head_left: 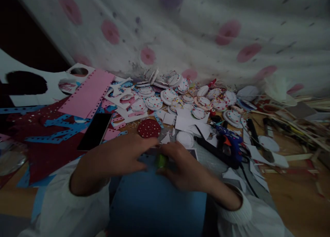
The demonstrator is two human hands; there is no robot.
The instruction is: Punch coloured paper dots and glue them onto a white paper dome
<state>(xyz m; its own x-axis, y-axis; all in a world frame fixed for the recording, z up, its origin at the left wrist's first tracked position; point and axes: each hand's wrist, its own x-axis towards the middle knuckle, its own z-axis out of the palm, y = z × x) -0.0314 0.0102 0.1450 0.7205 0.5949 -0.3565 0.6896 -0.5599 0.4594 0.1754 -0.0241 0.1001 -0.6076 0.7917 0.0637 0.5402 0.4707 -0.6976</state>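
Observation:
My right hand (183, 165) is closed around a small shiny green object (162, 161), whose exact kind is blurred. Just left of it, my left hand (116, 158) reaches in with thumb and fingers apart and nothing visible between them. Below both hands lies a large blue sheet (160, 202) with a row of dark dots along its edge. A dark red disc with white specks (149, 128) rests just beyond my fingers. To its right is a round white disc (185, 139).
A black phone (95, 131) lies left beside pink dotted card (89, 92) and blue strips (59, 127). Several white speckled paper discs (168, 95) are heaped at the back. A blue glue gun (232, 140) with a cord sits right, near wooden sticks (301, 157).

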